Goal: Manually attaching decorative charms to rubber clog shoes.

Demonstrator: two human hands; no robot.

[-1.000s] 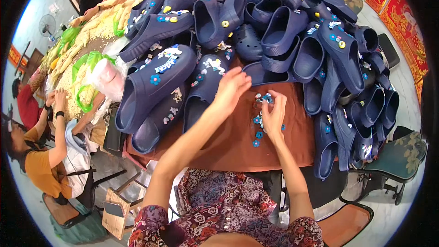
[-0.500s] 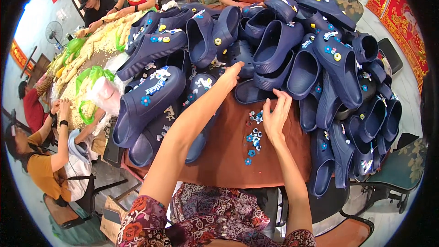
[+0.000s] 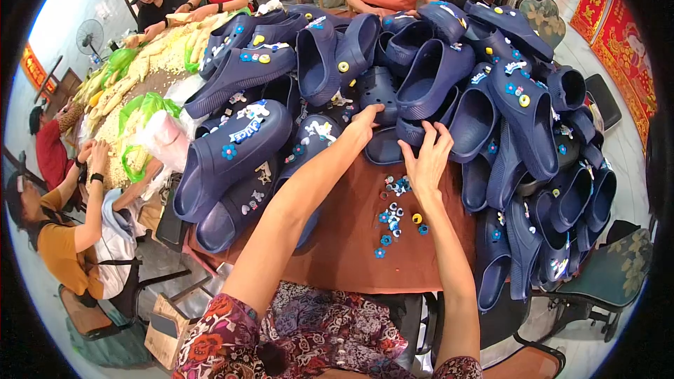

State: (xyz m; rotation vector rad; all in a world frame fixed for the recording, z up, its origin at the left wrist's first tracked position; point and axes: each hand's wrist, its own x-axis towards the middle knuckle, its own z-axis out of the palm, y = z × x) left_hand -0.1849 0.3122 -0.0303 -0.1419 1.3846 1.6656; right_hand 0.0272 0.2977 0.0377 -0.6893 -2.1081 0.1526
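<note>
Touching a navy clog with my left hand, I'm spreading my right hand at a neighbouring clog, both grips unclear; blue flower charms are lying between my forearms.

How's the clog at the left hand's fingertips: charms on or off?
Off, as far as visible: the navy clog shows empty holes. The left hand covers part of it.

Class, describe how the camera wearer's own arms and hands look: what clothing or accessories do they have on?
The left hand and right hand wear no gloves, and no watch or bracelet shows. The left sleeve and right sleeve are short, in a dark floral print with red, purple and white.
</note>
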